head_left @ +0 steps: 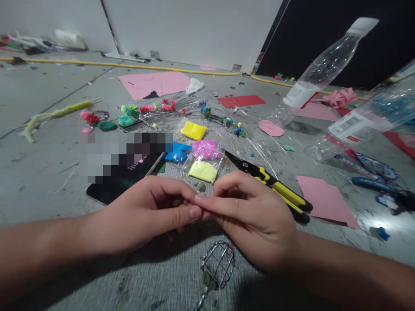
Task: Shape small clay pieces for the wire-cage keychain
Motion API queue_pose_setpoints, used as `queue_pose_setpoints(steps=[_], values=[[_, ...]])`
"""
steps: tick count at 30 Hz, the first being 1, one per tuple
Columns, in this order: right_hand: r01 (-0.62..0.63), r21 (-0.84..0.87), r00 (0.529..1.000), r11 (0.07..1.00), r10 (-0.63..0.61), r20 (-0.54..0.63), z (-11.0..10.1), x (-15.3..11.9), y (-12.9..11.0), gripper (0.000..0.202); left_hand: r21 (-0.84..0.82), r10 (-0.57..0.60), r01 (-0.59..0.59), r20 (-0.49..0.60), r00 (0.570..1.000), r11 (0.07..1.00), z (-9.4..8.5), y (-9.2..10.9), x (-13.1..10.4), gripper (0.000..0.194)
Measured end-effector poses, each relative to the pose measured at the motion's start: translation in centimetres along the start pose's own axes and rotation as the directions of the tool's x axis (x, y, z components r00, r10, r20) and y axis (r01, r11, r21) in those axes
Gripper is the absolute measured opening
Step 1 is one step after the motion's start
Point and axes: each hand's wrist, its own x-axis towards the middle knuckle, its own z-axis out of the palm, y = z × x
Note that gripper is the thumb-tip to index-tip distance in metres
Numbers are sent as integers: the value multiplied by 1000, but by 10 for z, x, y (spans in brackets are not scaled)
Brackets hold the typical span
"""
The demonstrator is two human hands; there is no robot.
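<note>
My left hand (142, 216) and my right hand (259, 220) meet in the middle, fingertips pinched together and touching. Whatever lies between the fingertips, if anything, is hidden. Below them on the grey floor is a small round lattice of twisted silvery wire (223, 263) with a twisted stem, a dull greenish lump (209, 280) at its base. Just beyond the fingertips sits a little grey-green lump (201, 186). Behind it are clear packets of soft clay: pale yellow (203, 172), pink (205, 149), blue (177, 152) and yellow (193, 130). Pliers with yellow-and-black handles (285, 194) lie beyond my right hand.
A dark phone (112, 188) lies beyond my left hand. Two clear plastic bottles (327, 65) stand tilted in view at right. Pink paper (326, 201), a red sheet (241, 101), fuzzy yellow stems (61, 111) and small colourful clay bits are scattered. A yellow cable (145, 67) crosses behind.
</note>
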Motion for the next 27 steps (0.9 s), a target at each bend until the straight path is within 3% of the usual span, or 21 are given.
queue_pose_setpoints(steps=[9,15,20,27], values=[[9,-34,1000,999,-9,-6,-1,2,0,16,142,64,-54,-66,996,988,1,-1,4,15],[43,-59,996,997,-38,80,0,2,0,11,80,52,-49,-36,998,996,1,0,0,19],[-141,-74,989,987,137,-55,0,5,7,9,53,35,-32,-59,998,998,1,1,2,20],[-233,-17,971,972,231,-57,3,6,13,7,100,89,-75,-143,986,992,5,6,3,21]])
